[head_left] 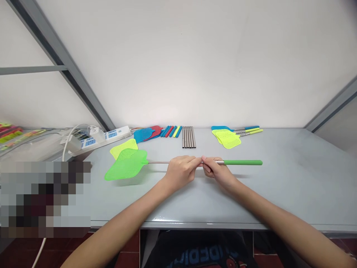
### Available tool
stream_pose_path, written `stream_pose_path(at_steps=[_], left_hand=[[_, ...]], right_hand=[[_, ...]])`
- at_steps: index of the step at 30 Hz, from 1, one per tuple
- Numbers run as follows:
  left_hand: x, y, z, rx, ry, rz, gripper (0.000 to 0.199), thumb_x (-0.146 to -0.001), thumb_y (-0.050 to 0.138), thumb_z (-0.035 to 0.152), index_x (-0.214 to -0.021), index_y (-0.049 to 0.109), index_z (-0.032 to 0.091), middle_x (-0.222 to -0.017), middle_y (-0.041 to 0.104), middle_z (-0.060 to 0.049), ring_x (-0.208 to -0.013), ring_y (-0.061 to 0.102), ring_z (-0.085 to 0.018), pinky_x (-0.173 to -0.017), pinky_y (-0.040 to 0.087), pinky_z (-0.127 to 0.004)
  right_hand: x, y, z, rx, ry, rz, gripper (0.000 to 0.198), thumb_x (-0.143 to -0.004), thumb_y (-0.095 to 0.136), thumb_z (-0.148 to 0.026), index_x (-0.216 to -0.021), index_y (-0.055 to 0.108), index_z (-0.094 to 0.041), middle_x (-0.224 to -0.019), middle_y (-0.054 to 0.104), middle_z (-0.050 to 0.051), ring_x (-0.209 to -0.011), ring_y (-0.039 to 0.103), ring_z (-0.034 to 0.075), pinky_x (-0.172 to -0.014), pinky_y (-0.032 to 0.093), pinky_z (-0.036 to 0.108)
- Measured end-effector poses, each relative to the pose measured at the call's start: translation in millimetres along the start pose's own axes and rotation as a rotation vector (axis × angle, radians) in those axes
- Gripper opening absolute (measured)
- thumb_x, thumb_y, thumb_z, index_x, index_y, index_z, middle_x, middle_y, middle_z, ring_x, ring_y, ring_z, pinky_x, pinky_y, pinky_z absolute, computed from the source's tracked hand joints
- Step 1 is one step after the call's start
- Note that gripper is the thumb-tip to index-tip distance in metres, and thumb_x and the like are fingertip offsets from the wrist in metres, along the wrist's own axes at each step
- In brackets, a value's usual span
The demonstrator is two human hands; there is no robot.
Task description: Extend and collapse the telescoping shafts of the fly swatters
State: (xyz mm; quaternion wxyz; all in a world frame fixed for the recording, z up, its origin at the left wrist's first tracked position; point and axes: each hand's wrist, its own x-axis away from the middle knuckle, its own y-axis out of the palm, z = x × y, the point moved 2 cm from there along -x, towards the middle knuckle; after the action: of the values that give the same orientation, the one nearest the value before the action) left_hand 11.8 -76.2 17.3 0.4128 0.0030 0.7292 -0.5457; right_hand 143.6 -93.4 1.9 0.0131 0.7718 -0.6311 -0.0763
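Note:
Both hands grip a green fly swatter (126,163), held level above the table. My left hand (182,169) is closed around its thin metal rod, between the mesh head and the middle. Close beside it, my right hand (216,170) pinches the thicker metal tube just left of the green handle (243,162). The fingers of the two hands nearly meet. Behind the green head lies a yellow swatter head (124,148) on the table. Several metal tubes (189,137) stand in a row behind my hands.
Coloured handle grips (171,131) lie left of the tubes, next to blue and red swatter heads (143,134). At the back right, several swatters with handles (227,138) are stacked. A white power strip (118,133) sits at the back left. The grey table (292,178) meets a white wall.

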Motion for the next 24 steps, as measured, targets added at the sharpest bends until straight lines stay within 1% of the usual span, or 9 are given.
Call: stream_pose_path(at_steps=[4, 8, 10, 17, 24], left_hand=[[-3, 8, -7, -0.036, 0.045, -0.008, 0.017, -0.078, 0.038, 0.014, -0.075, 0.053, 0.020, -0.057, 0.055, 0.002, -0.054, 0.049, -0.010, -0.049, 0.029, -0.023], [-8, 19, -15, -0.086, 0.110, -0.041, 0.017, -0.080, 0.037, 0.015, -0.075, 0.052, 0.019, -0.060, 0.056, 0.001, -0.054, 0.050, -0.010, -0.047, 0.027, -0.023], [-11, 21, -17, -0.105, 0.144, -0.051, 0.017, -0.080, 0.036, 0.014, -0.076, 0.052, 0.019, -0.061, 0.057, 0.002, -0.054, 0.050, -0.010, -0.047, 0.027, -0.023], [-15, 24, -25, -0.126, 0.225, -0.043, 0.019, -0.079, 0.036, 0.010, -0.079, 0.052, 0.020, -0.064, 0.057, 0.001, -0.060, 0.051, -0.010, -0.052, 0.029, -0.022], [-16, 30, -32, -0.137, 0.241, -0.025, 0.018, -0.084, 0.035, 0.023, -0.077, 0.052, 0.020, -0.060, 0.056, 0.002, -0.058, 0.051, -0.010, -0.051, 0.029, -0.023]], right_hand=[[-1, -1, 4, -0.156, 0.106, 0.015, 0.038, -0.076, 0.045, -0.035, -0.045, 0.032, -0.017, -0.037, 0.024, -0.007, -0.036, 0.018, 0.006, -0.040, 0.013, 0.024], [-6, -4, 13, -0.453, 0.346, 0.020, 0.033, -0.075, 0.045, -0.033, -0.047, 0.034, -0.018, -0.032, 0.019, -0.009, -0.033, 0.013, 0.005, -0.036, 0.014, 0.021], [-8, -5, 15, -0.526, 0.413, 0.009, 0.032, -0.075, 0.045, -0.032, -0.048, 0.034, -0.018, -0.031, 0.018, -0.010, -0.032, 0.013, 0.005, -0.034, 0.016, 0.020], [-9, -9, 13, -0.622, 0.493, -0.006, 0.030, -0.075, 0.045, -0.029, -0.049, 0.034, -0.018, -0.030, 0.017, -0.010, -0.031, 0.013, 0.005, -0.033, 0.019, 0.018], [-9, -12, 12, -0.681, 0.559, 0.011, 0.029, -0.076, 0.042, -0.027, -0.050, 0.033, -0.018, -0.030, 0.017, -0.010, -0.030, 0.014, 0.005, -0.032, 0.019, 0.018]])
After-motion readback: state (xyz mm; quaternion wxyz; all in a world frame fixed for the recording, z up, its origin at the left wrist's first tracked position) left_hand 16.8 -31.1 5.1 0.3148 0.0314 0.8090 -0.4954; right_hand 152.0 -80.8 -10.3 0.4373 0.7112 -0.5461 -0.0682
